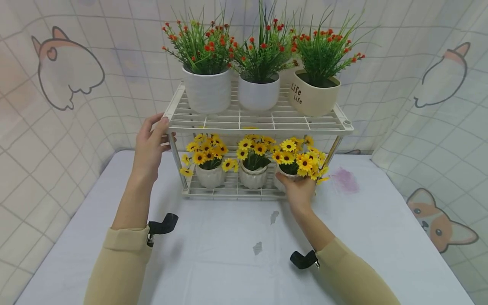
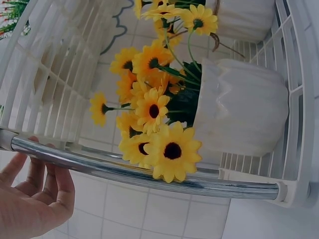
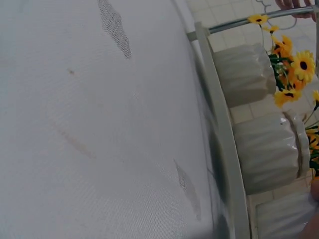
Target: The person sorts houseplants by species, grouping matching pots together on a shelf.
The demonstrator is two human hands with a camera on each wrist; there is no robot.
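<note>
Head view: a white two-tier rack (image 1: pixel 259 120) stands on the desk (image 1: pixel 213 250), near its far edge, against a cartoon-print backdrop.

Left hand (image 1: pixel 149 146): at the rack's left front corner, fingertips on the edge of the top tier, thumb toward the chrome post (image 1: pixel 176 159). In the left wrist view the fingers (image 2: pixel 37 191) lie loosely bent just beside the post, not wrapped round it. Grip released.

Right hand (image 1: pixel 299 190): at the rack's lower tier, right end. Its grip is clasped round the white sunflower pot (image 1: pixel 286 174), which sits at the front edge of that tier; yellow blooms spread above the hand.

Lower tier, left of the held pot: middle sunflower pot (image 1: pixel 253 176), then left sunflower pot (image 1: pixel 210 174), both upright and standing apart.

Top tier: three upright pots of green sprigs with red buds; the rightmost, cream-coloured one (image 1: pixel 314 95) is lettered "Life".

Desk, right of the rack: a purple stain (image 1: pixel 345 180). In front of the rack: two small grey marks.
</note>
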